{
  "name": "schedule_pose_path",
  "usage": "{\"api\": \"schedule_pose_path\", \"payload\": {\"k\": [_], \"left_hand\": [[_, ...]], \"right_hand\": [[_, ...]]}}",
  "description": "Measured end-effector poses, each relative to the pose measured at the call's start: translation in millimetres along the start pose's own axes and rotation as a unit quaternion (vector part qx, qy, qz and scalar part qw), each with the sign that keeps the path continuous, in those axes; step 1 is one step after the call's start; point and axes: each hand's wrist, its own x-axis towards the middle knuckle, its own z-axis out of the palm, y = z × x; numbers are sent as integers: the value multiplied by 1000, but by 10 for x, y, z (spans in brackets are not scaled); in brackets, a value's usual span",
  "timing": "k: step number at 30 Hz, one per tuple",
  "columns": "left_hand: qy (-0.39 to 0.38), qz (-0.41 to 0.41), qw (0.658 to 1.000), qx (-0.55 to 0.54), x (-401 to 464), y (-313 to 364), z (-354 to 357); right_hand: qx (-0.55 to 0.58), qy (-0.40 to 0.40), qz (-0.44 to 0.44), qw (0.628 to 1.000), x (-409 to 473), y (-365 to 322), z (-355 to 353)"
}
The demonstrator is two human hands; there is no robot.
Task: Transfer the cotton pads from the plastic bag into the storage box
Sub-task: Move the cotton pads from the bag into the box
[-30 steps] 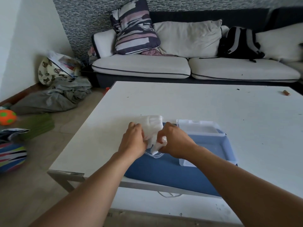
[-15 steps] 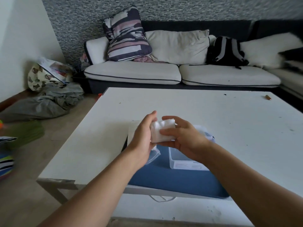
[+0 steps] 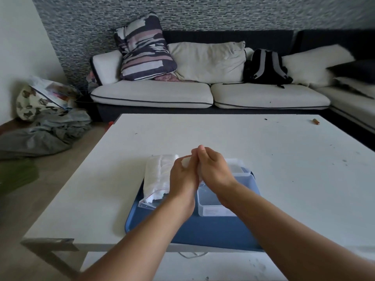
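A clear zip plastic bag (image 3: pixel 157 179) full of white cotton pads lies on the left side of a blue tray (image 3: pixel 203 230), its open mouth toward me with pads spilling out. A clear storage box (image 3: pixel 213 207) stands on the tray to the right of the bag, partly hidden by my right wrist. My left hand (image 3: pixel 182 179) and my right hand (image 3: pixel 213 171) are pressed together above the box, holding a small stack of white cotton pads (image 3: pixel 185 160) between them. Only the pads' top edge shows.
The tray sits near the front edge of a white table (image 3: pixel 263 155). A small brown object (image 3: pixel 316 121) lies at the table's far right. A sofa (image 3: pixel 203 94) with cushions and a backpack (image 3: pixel 265 66) stands behind. Clothes and bags lie on the floor at left.
The plastic bag has been let go and now lies on the tray's left side. Both hands have closed together around a stack of pads above the box.
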Motion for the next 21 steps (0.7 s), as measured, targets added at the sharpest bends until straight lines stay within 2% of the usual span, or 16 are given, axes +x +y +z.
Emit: {"api": "schedule_pose_path", "payload": {"k": [3, 6, 8, 11, 15, 18, 21], "left_hand": [[-28, -20, 998, -61, -5, -46, 53], [-41, -39, 991, -122, 6, -60, 68], [-29, -43, 989, -139, 3, -50, 90], [-10, -27, 994, -106, 28, -54, 111], [11, -34, 994, -108, 55, 1, 93], [-22, -41, 993, -108, 81, 23, 91], [-54, -15, 997, -59, 116, -27, 79]], "right_hand": [[-72, 24, 26, 997, 18, 22, -10], [3, 16, 63, 998, 20, 47, -15], [23, 2, 48, 999, -5, 51, -43], [16, -8, 29, 999, -4, 39, -131], [33, -72, 95, 992, 6, -7, -348], [77, -117, 141, 980, 30, -9, -553], [52, -122, 157, 979, 97, -11, -762]]}}
